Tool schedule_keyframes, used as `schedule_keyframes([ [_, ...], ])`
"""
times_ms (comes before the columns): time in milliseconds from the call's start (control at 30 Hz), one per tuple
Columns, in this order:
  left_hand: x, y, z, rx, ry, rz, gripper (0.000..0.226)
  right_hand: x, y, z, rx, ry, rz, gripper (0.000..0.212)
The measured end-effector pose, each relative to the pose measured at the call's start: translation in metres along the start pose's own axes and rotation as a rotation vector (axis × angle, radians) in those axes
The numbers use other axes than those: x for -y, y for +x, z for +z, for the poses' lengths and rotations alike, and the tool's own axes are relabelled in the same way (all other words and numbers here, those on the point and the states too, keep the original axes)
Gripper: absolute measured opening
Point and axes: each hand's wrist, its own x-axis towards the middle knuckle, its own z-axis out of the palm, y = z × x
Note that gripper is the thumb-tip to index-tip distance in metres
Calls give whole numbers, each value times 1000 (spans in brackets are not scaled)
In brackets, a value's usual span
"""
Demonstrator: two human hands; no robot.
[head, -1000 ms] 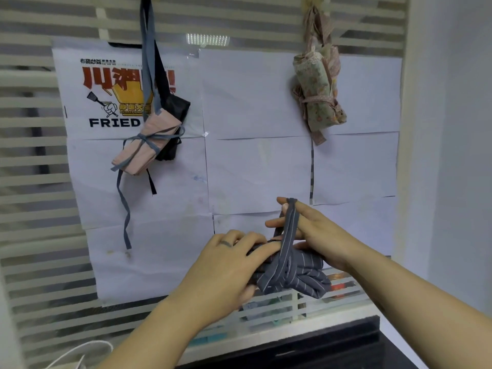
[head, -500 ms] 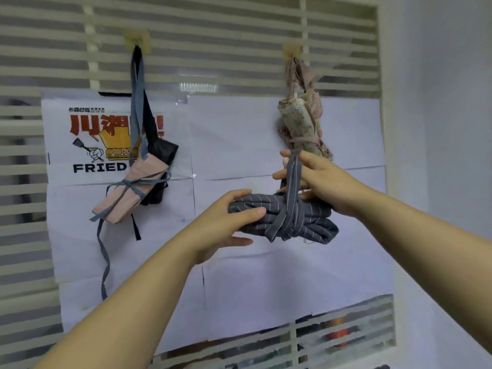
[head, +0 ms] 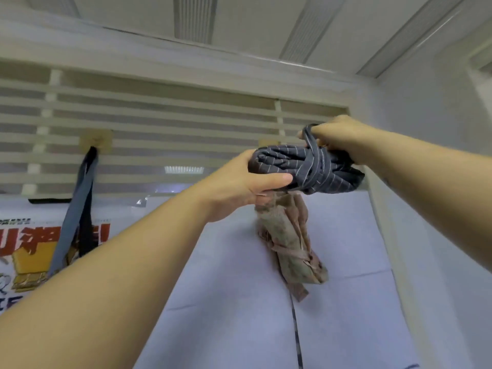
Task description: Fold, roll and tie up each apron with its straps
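Dark grey pinstriped apron (head: 282, 166) is sitting high against the blinds (head: 159, 123), rolled tight, with straps wrapping crosswise round its middle. Left hand (head: 239, 185) is gripping the roll's left end, thumb curling underneath. Right hand (head: 338, 134) is pinching the strap loop (head: 310, 134) above. Floral apron roll (head: 290, 241) is hanging just below.

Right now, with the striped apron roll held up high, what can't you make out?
Head view:
- Top of floral apron bundle: behind left hand and striped apron roll.
- Poster: cut off by the left edge.
- Whether the strap loop is hooked: right hand covers it.
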Motion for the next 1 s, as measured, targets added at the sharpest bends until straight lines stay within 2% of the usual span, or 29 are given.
schedule_keyframes([
  [67, 2, 24, -7, -4, 17, 13, 40, 3, 25, -1, 5, -103, 10, 25],
  [233, 22, 61, -9, -70, 133, 26, 25, -9, 68, 13, 13, -390, -53, 30],
  [367, 47, 76, -9, -59, 274, -9, 26, -20, 90, 39, 100, -594, -106, 30],
  [567, 60, 96, -14, -102, 215, -95, 25, -21, 118, 71, -18, -594, -242, 29],
  [633, 61, 101, -15, -106, 203, -133, 19, -21, 124, 77, -36, -617, -289, 25],
  [733, 66, 106, -19, -106, 161, -168, 9, -19, 134, 86, -76, -660, -375, 33],
  [867, 70, 109, -25, -105, 78, -234, 9, -14, 141, 92, -57, -740, -407, 31],
  [1000, 73, 109, -33, -91, 47, -303, 16, -20, 147, 99, -14, -692, -433, 25],
])
